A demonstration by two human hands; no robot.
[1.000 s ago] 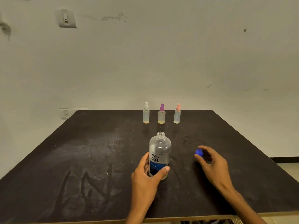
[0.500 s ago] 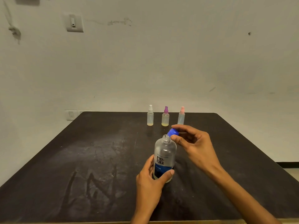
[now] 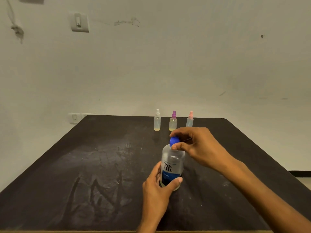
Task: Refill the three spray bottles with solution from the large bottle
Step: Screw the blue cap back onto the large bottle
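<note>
The left hand (image 3: 157, 187) grips the large clear plastic bottle with the blue label (image 3: 172, 167) upright on the dark table (image 3: 84, 165); the right hand (image 3: 196, 145) pinches the small blue cap (image 3: 174, 141) at its neck. This looks like capping, so the next move calls for twisting. Beyond the right hand stand 3 small spray bottles (image 3: 173, 122), tops on, nothing between.

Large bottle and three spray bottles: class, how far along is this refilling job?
Done: nothing visibly; the white-capped, purple-capped and pink-capped spray bottles stand closed, nearly empty. In hand: left hand grips the large bottle; right hand holds its blue cap at the neck. Left: all three refills.
</note>
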